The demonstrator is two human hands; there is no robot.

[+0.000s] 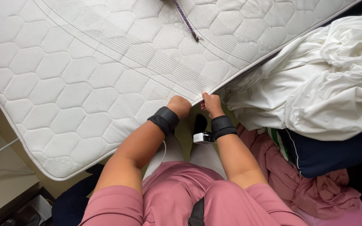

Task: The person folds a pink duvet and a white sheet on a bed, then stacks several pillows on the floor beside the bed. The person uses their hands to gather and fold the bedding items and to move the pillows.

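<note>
Mattress (84,79): white, your quilting runs in hexagons, with a ribbed band and corded edge.
Wrist straps (164,120): you wear 2, both black.
Sheet (315,83): plain white, crumpled.
Pillow (336,152): navy with thin white piping.
Cloth (306,188): dusty pink, like your clothes.
Cord (186,21): purple-and-white striped.

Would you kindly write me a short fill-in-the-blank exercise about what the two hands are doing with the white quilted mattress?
1. Both hands grip the white quilted mattress at its piped ____.
2. The quilting forms ____ shapes.
3. Each wrist, the left hand's and the right hand's, wears a ____ band.
4. The crumpled white sheet lies on the person's ____ side.

Missing words: edge; hexagon; black; right
</note>
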